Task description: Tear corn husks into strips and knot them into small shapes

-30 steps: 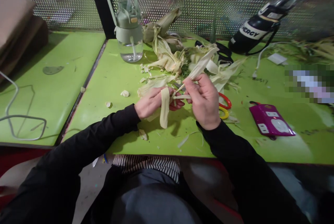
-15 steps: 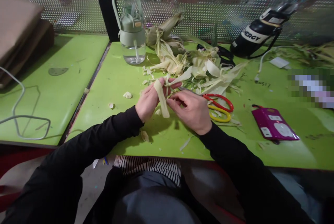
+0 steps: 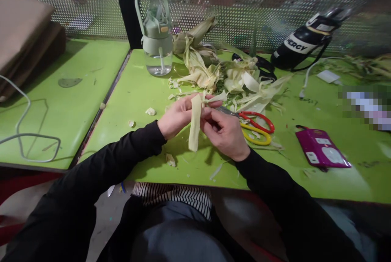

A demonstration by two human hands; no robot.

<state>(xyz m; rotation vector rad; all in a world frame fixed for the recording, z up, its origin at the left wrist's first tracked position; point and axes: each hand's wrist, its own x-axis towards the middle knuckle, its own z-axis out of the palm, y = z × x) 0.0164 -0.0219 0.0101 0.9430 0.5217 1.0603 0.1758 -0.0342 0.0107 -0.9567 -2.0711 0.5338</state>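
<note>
Pale strips of corn husk (image 3: pixel 194 125) are held between my two hands above the green table. My left hand (image 3: pixel 179 115) grips the piece with its fingers stretched behind it, and one flat strip hangs down in front. Against the same piece, my right hand (image 3: pixel 226 131) has its thumb and fingers pinched together; what lies between those fingertips is partly hidden. Scissors (image 3: pixel 258 121) with one red and one yellow handle lie just beyond my right hand. A heap of loose corn husks (image 3: pixel 232 74) spreads behind both hands.
A clear bottle with a green lid (image 3: pixel 157 46) stands at the back; a black bottle (image 3: pixel 301 44) leans against the mesh screen (image 3: pixel 238 13). A purple socket block (image 3: pixel 322 148) lies on the right, a grey cable (image 3: pixel 23 135) on the left. Husk scraps (image 3: pixel 150 111) dot the green table (image 3: pixel 116 160).
The hanging husk strip has swung from slanting to nearly upright and shifted slightly right. My left hand has moved a little right, and my right fingers have come closer against the piece.
</note>
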